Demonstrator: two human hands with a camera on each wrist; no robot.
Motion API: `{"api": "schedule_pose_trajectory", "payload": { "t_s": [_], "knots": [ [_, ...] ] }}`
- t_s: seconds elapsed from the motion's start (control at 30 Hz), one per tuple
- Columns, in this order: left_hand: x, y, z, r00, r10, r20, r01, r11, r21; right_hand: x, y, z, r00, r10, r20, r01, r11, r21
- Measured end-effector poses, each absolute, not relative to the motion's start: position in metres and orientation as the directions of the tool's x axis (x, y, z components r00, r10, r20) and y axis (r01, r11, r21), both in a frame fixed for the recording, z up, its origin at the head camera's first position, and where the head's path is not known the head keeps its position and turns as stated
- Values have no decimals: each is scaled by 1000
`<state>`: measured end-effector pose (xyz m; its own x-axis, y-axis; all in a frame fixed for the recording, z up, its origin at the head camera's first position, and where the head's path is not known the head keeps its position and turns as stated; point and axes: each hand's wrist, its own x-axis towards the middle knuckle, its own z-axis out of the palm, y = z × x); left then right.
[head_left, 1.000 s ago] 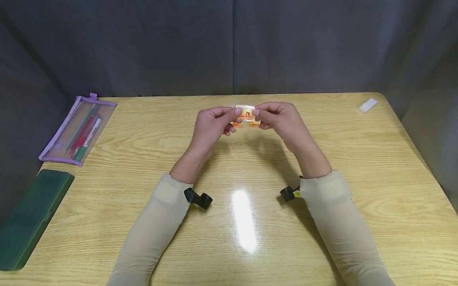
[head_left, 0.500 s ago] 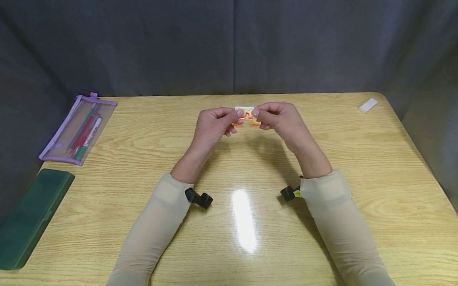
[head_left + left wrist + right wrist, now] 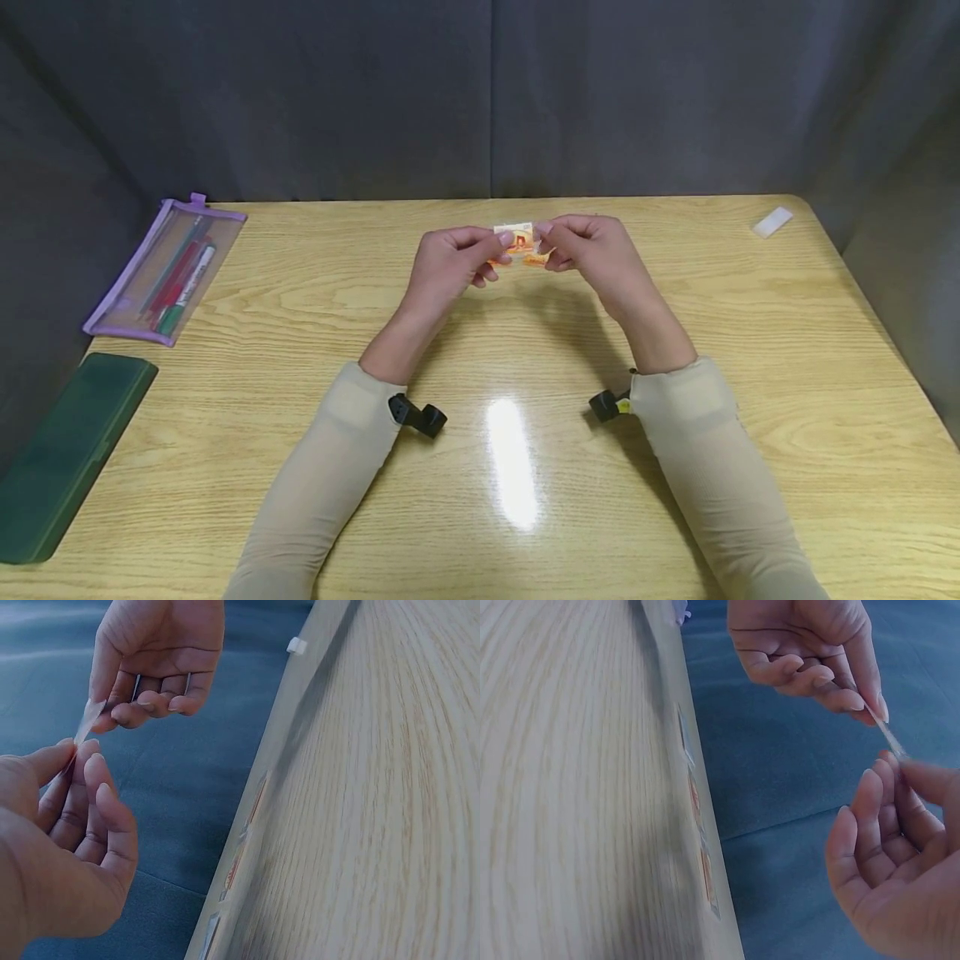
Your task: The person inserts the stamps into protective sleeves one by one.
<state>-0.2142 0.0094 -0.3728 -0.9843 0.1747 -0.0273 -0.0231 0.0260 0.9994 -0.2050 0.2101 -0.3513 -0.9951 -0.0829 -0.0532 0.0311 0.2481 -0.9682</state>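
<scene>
A small flat orange-and-yellow printed piece [image 3: 521, 237] with a clear edge is held up between both hands near the table's far edge. My left hand [image 3: 450, 260] pinches its left side between thumb and fingers. My right hand [image 3: 600, 254] pinches its right edge the same way. Edge-on in the left wrist view, the held piece [image 3: 90, 720] looks thin and whitish. Below it, similar flat orange pieces [image 3: 536, 260] lie on the table, partly hidden by the hands. The right wrist view shows several such flat pieces [image 3: 694, 796] in a row along the edge.
A purple-edged see-through pencil pouch [image 3: 127, 267] with pens and markers lies at the back left. In front of it is a dark green flat case [image 3: 71, 458]. A small white block [image 3: 772, 222] lies at the back right. Dark curtains [image 3: 480, 100] surround the wooden table [image 3: 787, 375].
My right thumb and fingertips have shifted slightly right, from the printed face out to the clear edge. My left hand has stayed almost still.
</scene>
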Motion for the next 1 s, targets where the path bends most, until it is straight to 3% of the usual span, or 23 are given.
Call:
{"api": "schedule_pose_trajectory", "payload": {
  "t_s": [0.37,0.7,0.83,1.0],
  "knots": [
    [-214,8,-374,-979,199,-44,-40,26,999,-206,208,-353,-991,-111,-70,33,303,-952],
    [-236,26,-373,-937,314,-154,-80,236,968,-213,241,-357,-990,-70,-123,85,402,-912],
    [-253,43,-371,-938,285,-196,-99,324,941,-219,255,-360,-988,-36,-149,120,423,-898],
    [-265,58,-375,-937,257,-238,-153,310,938,-229,267,-365,-979,9,-206,189,436,-880]
  ]
}}
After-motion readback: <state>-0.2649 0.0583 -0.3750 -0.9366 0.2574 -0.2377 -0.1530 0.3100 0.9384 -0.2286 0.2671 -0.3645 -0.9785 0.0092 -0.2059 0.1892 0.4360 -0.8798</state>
